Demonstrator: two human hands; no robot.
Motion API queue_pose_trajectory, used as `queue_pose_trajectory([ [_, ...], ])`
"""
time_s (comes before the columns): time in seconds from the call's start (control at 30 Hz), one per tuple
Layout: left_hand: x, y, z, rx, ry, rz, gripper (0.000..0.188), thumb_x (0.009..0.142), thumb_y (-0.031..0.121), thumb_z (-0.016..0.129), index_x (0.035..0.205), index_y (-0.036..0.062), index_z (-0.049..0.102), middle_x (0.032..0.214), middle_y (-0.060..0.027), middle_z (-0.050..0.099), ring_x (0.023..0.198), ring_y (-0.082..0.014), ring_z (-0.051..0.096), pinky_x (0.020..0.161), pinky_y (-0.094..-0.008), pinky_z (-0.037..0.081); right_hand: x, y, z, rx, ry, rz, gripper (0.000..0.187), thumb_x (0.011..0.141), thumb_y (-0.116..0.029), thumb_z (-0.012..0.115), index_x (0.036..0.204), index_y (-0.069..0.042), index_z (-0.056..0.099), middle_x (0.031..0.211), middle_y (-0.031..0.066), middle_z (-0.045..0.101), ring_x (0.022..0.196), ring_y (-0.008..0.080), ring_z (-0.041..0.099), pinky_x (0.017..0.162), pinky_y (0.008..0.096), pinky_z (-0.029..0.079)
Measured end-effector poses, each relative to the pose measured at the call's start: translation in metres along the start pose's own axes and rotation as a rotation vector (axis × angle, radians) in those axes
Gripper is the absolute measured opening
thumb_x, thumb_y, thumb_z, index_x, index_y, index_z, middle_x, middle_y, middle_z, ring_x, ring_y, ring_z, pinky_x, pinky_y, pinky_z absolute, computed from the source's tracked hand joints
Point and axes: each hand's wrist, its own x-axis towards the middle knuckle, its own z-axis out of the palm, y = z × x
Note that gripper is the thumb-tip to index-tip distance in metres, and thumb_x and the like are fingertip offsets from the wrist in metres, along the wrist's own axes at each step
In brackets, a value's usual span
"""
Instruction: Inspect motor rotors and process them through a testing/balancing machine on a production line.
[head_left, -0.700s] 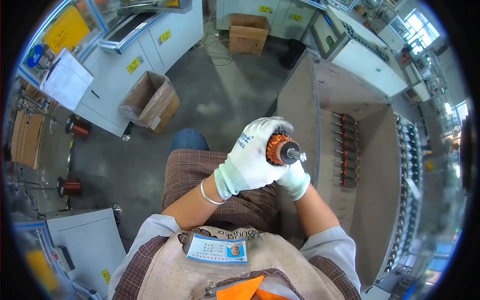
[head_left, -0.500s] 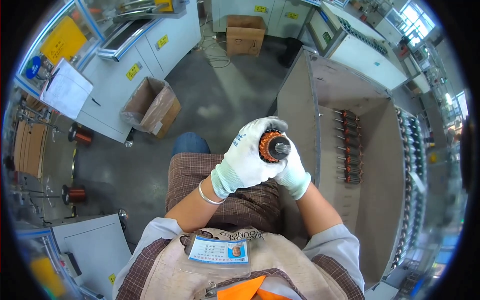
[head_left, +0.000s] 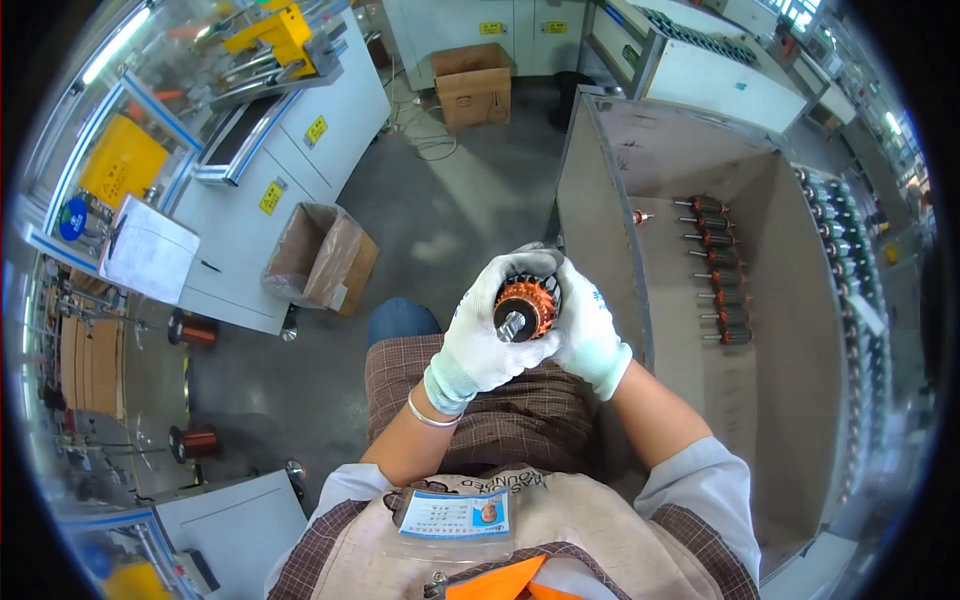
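A copper-wound motor armature (head_left: 538,298) sits between the two gloved hands above the lap, its shaft end tipped toward the camera. The left hand (head_left: 484,335) is partly closed, curled around the armature's left side. The right hand (head_left: 588,335) is likewise bent against its right side. Well to the right, a row of armatures (head_left: 728,272) lies in the bin (head_left: 800,390).

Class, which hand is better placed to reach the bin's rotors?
Probably the right hand: it is nearer the rotors in the bin than the left hand, though both cup the held rotor.
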Motion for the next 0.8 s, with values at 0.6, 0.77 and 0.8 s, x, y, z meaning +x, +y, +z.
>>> queue_pose_trajectory([
  [0.6,0.007,0.030,-0.027,-0.782,-0.076,-0.169,0.069,0.083,0.012,0.074,0.140,-0.0037,0.038,0.125,-0.0118,0.058,0.121,-0.0205,0.053,0.105,-0.0356,0.041,-0.015,-0.071,-0.031,0.908,-0.377,0.555,0.046,0.074,-0.024,0.074,0.108,0.002,0.055,0.083,0.0072,0.061,0.070,0.0146,0.061,0.063,0.0272,0.050],
  [0.77,0.009,0.023,-0.019,-0.812,-0.061,-0.191,0.065,0.085,0.014,0.073,0.138,-0.0033,0.041,0.121,-0.0114,0.060,0.113,-0.0190,0.058,0.100,-0.0335,0.045,-0.021,-0.073,-0.037,1.117,-0.390,0.635,0.034,0.082,-0.022,0.072,0.105,0.000,0.061,0.082,0.0016,0.059,0.066,0.0094,0.057,0.059,0.0233,0.047],
  [0.8,0.009,0.021,-0.018,-0.803,-0.044,-0.195,0.064,0.085,0.015,0.073,0.137,-0.0034,0.042,0.120,-0.0110,0.061,0.110,-0.0185,0.059,0.099,-0.0329,0.046,-0.022,-0.072,-0.038,1.121,-0.389,0.648,0.034,0.083,-0.024,0.072,0.104,0.000,0.061,0.081,0.0017,0.058,0.065,0.0094,0.057,0.058,0.0230,0.047],
])
